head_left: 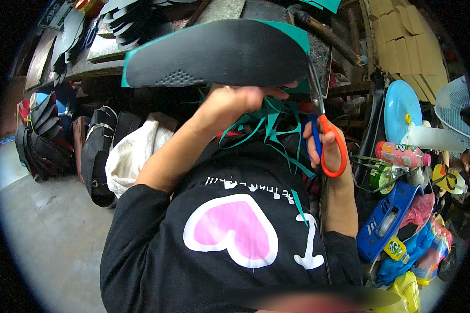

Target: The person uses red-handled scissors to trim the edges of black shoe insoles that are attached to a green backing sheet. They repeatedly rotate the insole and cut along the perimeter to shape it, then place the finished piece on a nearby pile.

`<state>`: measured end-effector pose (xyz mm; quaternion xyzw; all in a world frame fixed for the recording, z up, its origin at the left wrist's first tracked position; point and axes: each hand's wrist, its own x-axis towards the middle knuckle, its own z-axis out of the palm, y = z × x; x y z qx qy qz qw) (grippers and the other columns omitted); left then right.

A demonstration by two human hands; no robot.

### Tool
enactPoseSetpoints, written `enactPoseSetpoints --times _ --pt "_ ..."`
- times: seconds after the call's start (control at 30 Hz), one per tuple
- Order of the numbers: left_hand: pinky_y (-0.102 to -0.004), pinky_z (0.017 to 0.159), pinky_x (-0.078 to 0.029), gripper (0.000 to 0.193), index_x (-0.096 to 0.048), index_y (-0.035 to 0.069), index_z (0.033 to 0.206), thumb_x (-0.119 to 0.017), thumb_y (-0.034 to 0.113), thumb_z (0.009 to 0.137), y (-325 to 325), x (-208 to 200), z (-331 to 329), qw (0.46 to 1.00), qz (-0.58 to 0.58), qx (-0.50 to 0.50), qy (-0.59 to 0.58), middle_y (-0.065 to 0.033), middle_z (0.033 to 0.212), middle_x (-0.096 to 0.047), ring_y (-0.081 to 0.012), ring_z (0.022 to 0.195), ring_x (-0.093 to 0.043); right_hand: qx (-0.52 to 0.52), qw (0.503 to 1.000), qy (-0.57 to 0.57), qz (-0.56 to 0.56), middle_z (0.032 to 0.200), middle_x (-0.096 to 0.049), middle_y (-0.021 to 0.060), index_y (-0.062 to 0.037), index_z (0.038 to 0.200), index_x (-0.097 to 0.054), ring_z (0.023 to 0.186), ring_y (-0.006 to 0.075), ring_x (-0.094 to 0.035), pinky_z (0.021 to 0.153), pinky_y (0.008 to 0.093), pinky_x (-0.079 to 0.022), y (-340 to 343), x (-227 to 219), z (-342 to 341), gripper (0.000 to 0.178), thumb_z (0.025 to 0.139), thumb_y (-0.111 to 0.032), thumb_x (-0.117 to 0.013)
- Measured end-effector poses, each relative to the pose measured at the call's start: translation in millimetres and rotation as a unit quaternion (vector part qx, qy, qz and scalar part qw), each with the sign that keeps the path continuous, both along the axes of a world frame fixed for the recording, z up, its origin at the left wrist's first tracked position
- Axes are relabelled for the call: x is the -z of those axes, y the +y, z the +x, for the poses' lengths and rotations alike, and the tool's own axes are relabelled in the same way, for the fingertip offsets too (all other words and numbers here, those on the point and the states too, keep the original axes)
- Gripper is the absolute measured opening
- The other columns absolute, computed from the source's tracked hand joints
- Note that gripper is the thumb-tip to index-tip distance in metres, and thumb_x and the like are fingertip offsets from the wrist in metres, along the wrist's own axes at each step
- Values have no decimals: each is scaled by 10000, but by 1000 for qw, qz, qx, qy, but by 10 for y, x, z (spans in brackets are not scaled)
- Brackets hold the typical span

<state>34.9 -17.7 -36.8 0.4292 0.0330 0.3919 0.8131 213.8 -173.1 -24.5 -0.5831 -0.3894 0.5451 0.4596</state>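
- Head view: black insole [219,55] on teal sheet [296,35], held up before the black shirt [224,224], gripped along the lower edge by the left hand [235,101].
- Scissors [325,122] in the right hand [329,148], at the insole's right end.
- Probably light and flexible, not fragile; best held low, clear of the blades [315,86].

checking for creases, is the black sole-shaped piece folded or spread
Spread: the black sole-shaped piece shows one unfolded face, with teal material past both ends.

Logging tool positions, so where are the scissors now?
In the head view, right of centre: the scissors are in the right hand, blades at the right end of the insole.
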Motion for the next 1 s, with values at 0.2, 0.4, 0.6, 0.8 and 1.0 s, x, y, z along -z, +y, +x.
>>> enactPoseSetpoints --times 0.2,0.4,0.6,0.8,1.0 --pt "-367 746 -527 253 -564 -20 1114 -526 157 937 -162 -88 199 971 -50 -177 154 -147 1022 -635 -241 903 -638 -36 998 45 29 565 -498 5 -1 988 -519 493 73 -457 481 207 -355 110 -30 -96 903 711 -847 -373" --pt "-303 766 -517 248 -607 -16 1067 -535 188 945 -273 -77 192 980 -89 -124 126 -109 983 -652 -187 873 -630 -70 991 105 36 611 -520 24 4 1051 -513 560 97 -489 539 220 -371 146 -62 -91 958 708 -870 -318" --pt "-296 746 -524 248 -618 -26 1043 -522 185 954 -330 -121 203 979 -112 -135 103 -106 961 -659 -172 844 -633 -60 991 105 51 590 -512 17 6 1024 -507 516 89 -478 500 198 -378 137 -85 -174 982 674 -893 -325" --pt "-313 748 -515 227 -609 -20 1049 -546 162 931 -214 -65 113 972 -63 -162 156 -123 975 -658 -201 868 -640 -72 993 93 14 522 -484 1 -7 968 -504 429 64 -441 422 177 -354 97 -107 -89 921 667 -872 -404" --pt "-303 692 -534 214 -637 -33 985 -637 141 860 10 45 -7 953 -5 -177 247 -128 893 -670 -200 794 -657 -63 992 107 10 496 -470 -3 -2 930 -500 390 63 -419 390 179 -345 43 -40 -59 900 674 -861 -413"
